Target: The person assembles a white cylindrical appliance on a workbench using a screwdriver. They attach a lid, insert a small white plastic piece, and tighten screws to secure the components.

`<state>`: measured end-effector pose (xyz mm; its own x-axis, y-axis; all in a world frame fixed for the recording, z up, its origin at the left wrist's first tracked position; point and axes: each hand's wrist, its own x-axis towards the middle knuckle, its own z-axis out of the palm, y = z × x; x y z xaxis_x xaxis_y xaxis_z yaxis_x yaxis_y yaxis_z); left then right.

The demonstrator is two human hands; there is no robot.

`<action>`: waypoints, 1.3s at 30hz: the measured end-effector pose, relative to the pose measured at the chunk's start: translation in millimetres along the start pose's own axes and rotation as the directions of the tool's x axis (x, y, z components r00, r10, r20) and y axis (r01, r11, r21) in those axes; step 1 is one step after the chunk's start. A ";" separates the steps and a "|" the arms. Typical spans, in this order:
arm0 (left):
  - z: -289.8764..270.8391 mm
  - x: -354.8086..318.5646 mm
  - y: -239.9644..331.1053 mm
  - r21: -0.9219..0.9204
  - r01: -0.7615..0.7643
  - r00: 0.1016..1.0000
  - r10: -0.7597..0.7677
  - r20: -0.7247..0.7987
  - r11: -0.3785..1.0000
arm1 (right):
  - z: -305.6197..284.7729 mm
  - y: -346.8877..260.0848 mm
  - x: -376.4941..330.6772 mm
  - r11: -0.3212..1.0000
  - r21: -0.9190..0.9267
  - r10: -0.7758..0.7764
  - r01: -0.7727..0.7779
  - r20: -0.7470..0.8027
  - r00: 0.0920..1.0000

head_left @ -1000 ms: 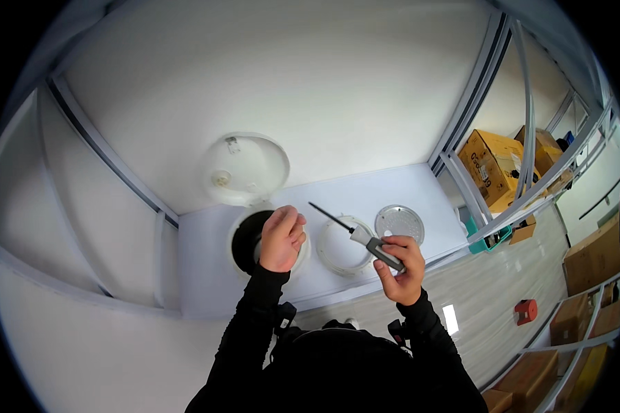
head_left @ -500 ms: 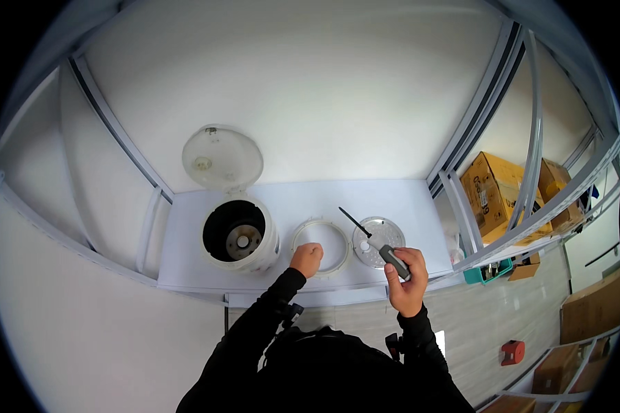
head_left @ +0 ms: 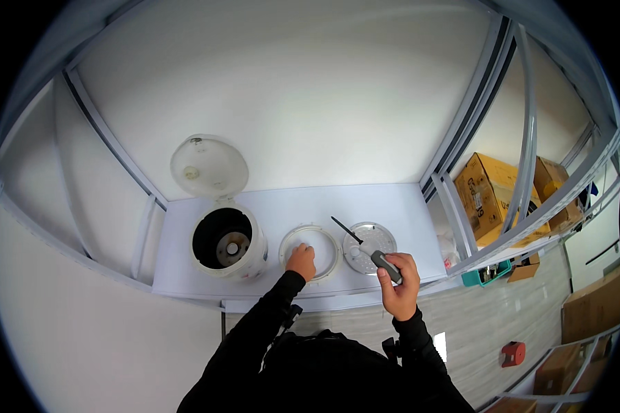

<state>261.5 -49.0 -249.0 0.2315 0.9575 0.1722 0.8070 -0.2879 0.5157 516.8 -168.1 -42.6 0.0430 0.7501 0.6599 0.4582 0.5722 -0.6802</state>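
My right hand [head_left: 401, 283] is closed round the grey handle of a screwdriver [head_left: 384, 266]. Its dark shaft points up and left, above a round perforated metal plate [head_left: 381, 237]. My left hand [head_left: 301, 262] has its fingers bent together over the near left part of a white ring [head_left: 334, 242] lying on the table. Whatever those fingers may hold is hidden. Left of the ring stands a white rice cooker body [head_left: 256, 256] with a dark inside and a round metal heating plate [head_left: 233, 248] at its bottom. Its pale lid [head_left: 210, 168] is raised at the back.
The white table [head_left: 303, 196] backs onto a white panel [head_left: 289, 103] between metal posts. Beyond the right post are a yellow carton [head_left: 486, 199] and a teal bin [head_left: 488, 274]. A red stool [head_left: 512, 354] stands on the floor at right.
The view has shifted a little, so the table's things appear lower and further left. My left hand has moved slightly inward over the ring. The screwdriver stays in my right hand.
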 end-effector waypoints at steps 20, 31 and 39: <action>-22.8 -11.1 3.5 -0.162 0.063 0.995 -0.076 -0.071 0.985 | 23.2 3.7 13.8 0.998 0.040 0.042 -0.045 0.066 0.997; -42.8 -16.5 13.3 -0.196 -0.067 0.976 0.024 -0.216 0.978 | 37.5 10.5 13.0 0.996 0.067 0.045 -0.051 0.088 0.995; -130.9 -24.3 60.9 -0.191 -0.263 0.857 0.138 -0.496 0.946 | 72.3 38.9 6.8 0.603 0.636 0.532 -0.481 0.129 0.837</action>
<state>233.9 -92.4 -111.9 0.0406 0.7715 0.6350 0.5990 -0.5275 0.6025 470.7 -116.8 -87.7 0.1654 0.9748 0.1496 -0.3090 0.1952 -0.9308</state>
